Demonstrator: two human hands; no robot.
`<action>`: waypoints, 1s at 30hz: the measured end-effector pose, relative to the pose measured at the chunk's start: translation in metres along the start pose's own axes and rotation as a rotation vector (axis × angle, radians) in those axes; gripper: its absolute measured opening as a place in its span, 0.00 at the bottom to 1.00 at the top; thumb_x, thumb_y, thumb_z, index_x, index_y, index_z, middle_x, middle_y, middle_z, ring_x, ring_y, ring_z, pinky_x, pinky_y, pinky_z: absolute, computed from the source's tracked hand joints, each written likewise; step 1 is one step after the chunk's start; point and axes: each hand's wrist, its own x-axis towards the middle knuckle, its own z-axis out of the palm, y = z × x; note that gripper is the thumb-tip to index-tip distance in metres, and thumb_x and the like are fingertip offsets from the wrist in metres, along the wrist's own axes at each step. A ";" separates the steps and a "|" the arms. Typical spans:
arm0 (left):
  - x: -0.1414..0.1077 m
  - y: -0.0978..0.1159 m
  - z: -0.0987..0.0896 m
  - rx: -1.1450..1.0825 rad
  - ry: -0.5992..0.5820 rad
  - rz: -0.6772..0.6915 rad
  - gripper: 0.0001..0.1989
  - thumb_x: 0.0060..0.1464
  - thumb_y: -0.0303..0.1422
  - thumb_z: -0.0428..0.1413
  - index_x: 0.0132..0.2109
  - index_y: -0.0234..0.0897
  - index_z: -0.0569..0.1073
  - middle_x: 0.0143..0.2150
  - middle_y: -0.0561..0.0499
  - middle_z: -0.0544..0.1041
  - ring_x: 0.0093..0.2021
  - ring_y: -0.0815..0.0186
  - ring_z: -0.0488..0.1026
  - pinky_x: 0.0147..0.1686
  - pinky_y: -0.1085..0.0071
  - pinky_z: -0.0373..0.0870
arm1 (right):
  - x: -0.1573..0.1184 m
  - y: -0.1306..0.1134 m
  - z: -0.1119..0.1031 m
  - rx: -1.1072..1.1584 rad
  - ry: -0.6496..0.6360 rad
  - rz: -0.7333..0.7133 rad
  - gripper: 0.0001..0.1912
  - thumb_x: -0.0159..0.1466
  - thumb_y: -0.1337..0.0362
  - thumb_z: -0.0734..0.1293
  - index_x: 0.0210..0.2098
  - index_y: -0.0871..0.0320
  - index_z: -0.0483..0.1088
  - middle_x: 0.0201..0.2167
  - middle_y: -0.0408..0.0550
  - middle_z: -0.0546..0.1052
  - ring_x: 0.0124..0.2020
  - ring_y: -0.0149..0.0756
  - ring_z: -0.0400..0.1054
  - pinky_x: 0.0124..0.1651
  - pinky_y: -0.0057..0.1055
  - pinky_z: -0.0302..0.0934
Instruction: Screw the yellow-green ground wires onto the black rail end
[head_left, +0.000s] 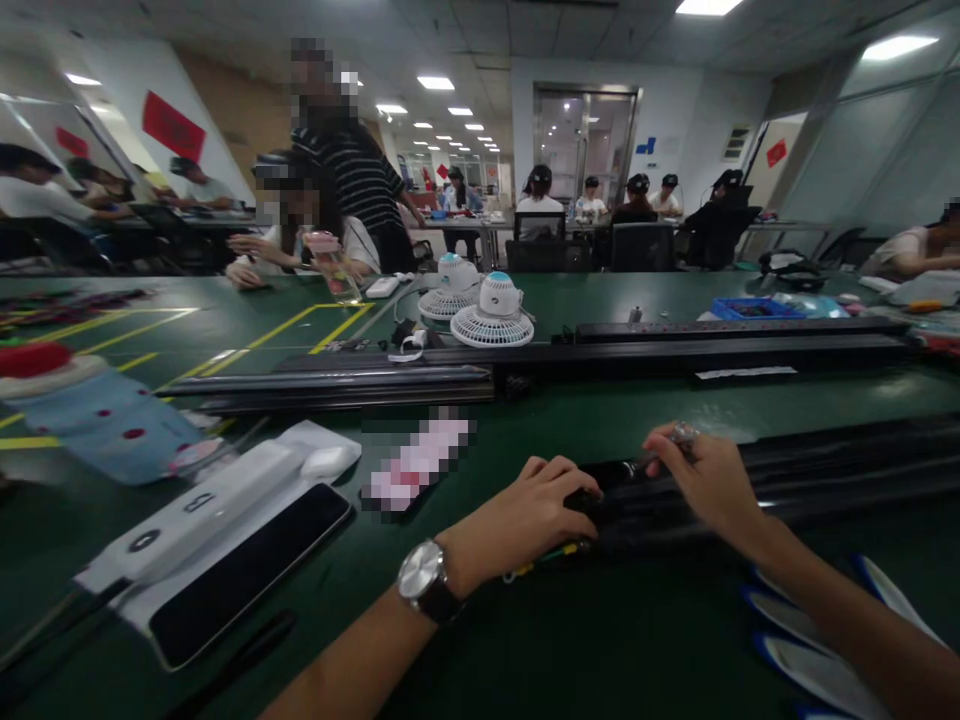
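In the head view my left hand (536, 515), with a watch (421, 572) on its wrist, is curled over the near-left end of a long black bar (810, 490). Its fingers grip a dark part there whose shape is mostly hidden. Pinched in my right hand (705, 480) is a small screwdriver (637, 466), its thin metal shaft pointing left at the black part. The tip's contact cannot be made out. From beneath my left hand a yellow-green wire (544, 562) with a ring terminal sticks out.
Left of my hands lie a phone (255, 575), a white power strip (202, 510) and a pink pixelated item (416, 465). More black bars (675, 352), two white fans (493, 312) and a blue tray (754, 308) are farther back. Blue-edged white pieces (814, 670) lie at lower right. People sit beyond.
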 end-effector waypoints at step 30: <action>0.000 0.001 -0.001 -0.194 0.034 -0.083 0.05 0.62 0.31 0.56 0.38 0.43 0.77 0.52 0.54 0.72 0.53 0.63 0.64 0.48 0.65 0.52 | 0.006 -0.020 0.017 0.078 -0.298 -0.096 0.08 0.68 0.59 0.66 0.38 0.54 0.76 0.31 0.42 0.81 0.32 0.35 0.76 0.38 0.29 0.64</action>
